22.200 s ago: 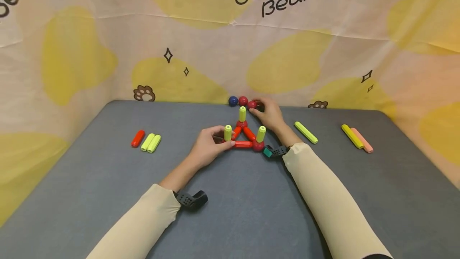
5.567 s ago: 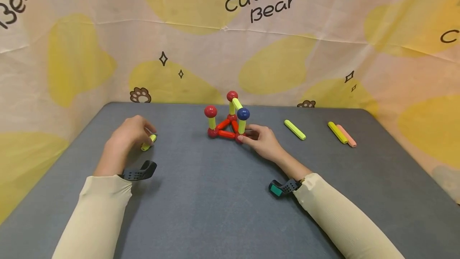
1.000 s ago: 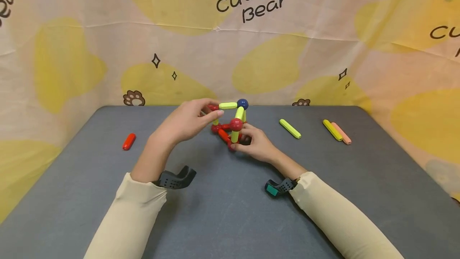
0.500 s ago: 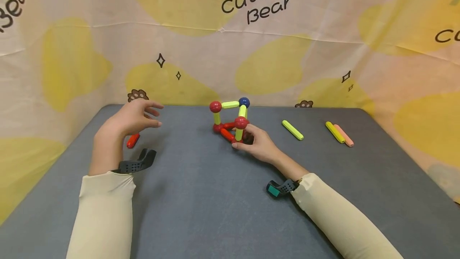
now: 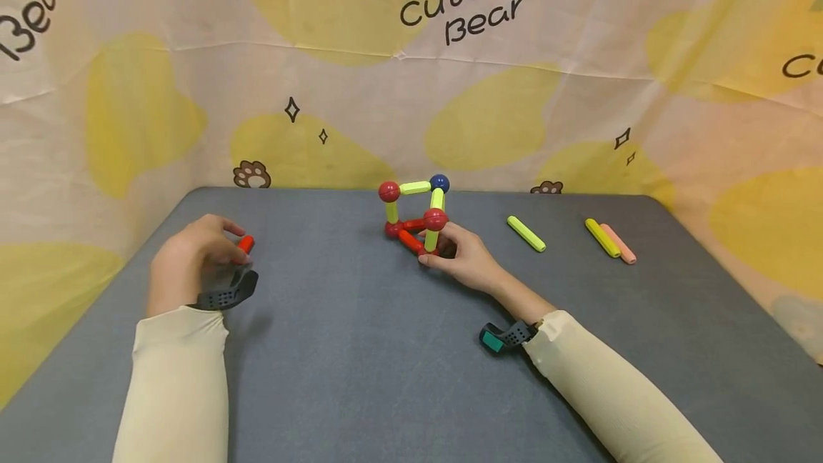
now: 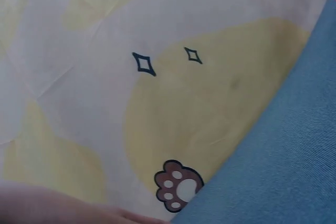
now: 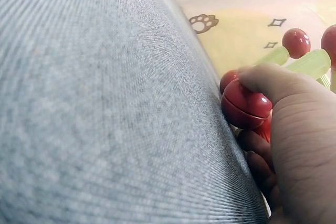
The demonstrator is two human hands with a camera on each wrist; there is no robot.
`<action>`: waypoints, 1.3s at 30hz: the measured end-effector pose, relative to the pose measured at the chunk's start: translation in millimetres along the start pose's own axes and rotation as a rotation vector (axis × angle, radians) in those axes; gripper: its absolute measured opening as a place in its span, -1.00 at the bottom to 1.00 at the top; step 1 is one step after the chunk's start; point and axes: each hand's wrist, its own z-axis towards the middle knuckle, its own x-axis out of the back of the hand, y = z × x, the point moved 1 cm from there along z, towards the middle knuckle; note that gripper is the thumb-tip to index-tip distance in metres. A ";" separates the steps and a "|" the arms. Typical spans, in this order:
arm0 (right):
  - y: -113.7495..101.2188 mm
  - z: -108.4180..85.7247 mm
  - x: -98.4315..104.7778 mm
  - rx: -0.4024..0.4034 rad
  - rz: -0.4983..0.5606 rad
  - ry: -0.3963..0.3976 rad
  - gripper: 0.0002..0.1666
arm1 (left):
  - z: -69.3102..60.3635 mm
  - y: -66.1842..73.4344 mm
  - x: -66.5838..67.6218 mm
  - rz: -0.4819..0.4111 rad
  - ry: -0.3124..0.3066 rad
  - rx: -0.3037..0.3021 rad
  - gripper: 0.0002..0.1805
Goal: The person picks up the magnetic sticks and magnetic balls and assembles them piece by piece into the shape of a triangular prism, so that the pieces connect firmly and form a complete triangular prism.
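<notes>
A frame of magnetic rods and balls stands mid-table. Its triangular base has red rods (image 5: 409, 240), and yellow-green uprights (image 5: 431, 240) rise from the corners. On top sit a left red ball (image 5: 388, 191), a rear blue ball (image 5: 440, 183) and a front red ball (image 5: 436, 219). Two yellow-green rods (image 5: 415, 187) link the blue ball to the red ones. My right hand (image 5: 468, 261) grips the front base corner, its thumb on a red ball (image 7: 245, 103). At far left, my left hand (image 5: 193, 256) pinches a loose red magnetic rod (image 5: 246, 243), partly hidden by the fingers.
Right of the frame lies a loose yellow-green rod (image 5: 526, 234). Farther right, a yellow rod (image 5: 602, 238) and a pink rod (image 5: 619, 244) lie side by side. A patterned cloth (image 5: 360, 113) hangs behind the grey table (image 5: 360, 363).
Since one second ago my left hand has left the top-left red ball and moved left to the red rod. Earlier, balls and top rods were added and the frame was turned.
</notes>
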 end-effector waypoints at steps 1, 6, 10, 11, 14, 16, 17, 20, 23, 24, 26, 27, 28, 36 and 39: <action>0.1 0.0 0.0 -0.002 0.001 0.000 -0.55 | 1.9 -0.3 -1.3 -0.009 0.001 -0.003 -0.24; 0.6 -0.4 0.2 -0.007 0.008 0.004 -0.56 | 8.0 2.5 -5.4 -0.018 0.019 -0.004 -0.35; 0.9 -0.6 0.5 -0.013 0.007 0.004 -0.56 | 13.1 7.6 -9.7 0.028 0.056 -0.043 -0.44; 0.9 -0.5 0.5 -0.015 0.008 0.004 -0.55 | 14.9 9.4 -11.5 0.046 0.068 -0.054 -0.47; 0.6 -0.5 0.7 -0.015 0.009 -0.001 -0.54 | 21.8 15.3 -18.4 0.094 0.101 -0.077 -0.58; 0.7 -0.8 0.8 -0.011 0.010 -0.003 -0.53 | 25.7 20.2 -23.6 0.106 0.121 -0.091 -0.63; 0.7 -1.0 0.8 -0.010 0.013 -0.004 -0.53 | 27.8 22.3 -26.1 0.106 0.129 -0.105 -0.63; 1.1 -1.7 0.8 -0.014 0.024 -0.003 -0.53 | 32.0 29.9 -30.7 0.084 0.152 -0.163 -0.63; 1.1 -2.5 1.2 -0.030 0.029 -0.001 -0.50 | 34.2 42.1 -31.4 0.058 0.176 -0.234 -0.62; 1.2 -2.7 1.3 -0.036 0.028 0.000 -0.49 | 34.3 47.4 -31.1 0.050 0.181 -0.256 -0.62; 1.1 -3.1 1.5 -0.037 0.022 0.002 -0.48 | 33.3 60.4 -30.7 0.040 0.196 -0.296 -0.62; 1.2 -3.2 1.5 -0.037 0.020 0.003 -0.48 | 32.1 67.7 -30.6 0.036 0.205 -0.315 -0.62; 1.1 -3.2 1.5 -0.037 0.016 0.005 -0.48 | 30.5 75.0 -30.7 0.031 0.214 -0.336 -0.63; 0.6 -2.0 0.4 -0.035 0.013 0.019 -0.53 | 6.8 130.5 -34.1 -0.079 0.314 -0.580 -0.66; 1.3 -1.7 0.1 -0.036 0.026 0.017 -0.54 | -2.7 151.4 -40.6 -0.094 0.383 -0.715 -0.64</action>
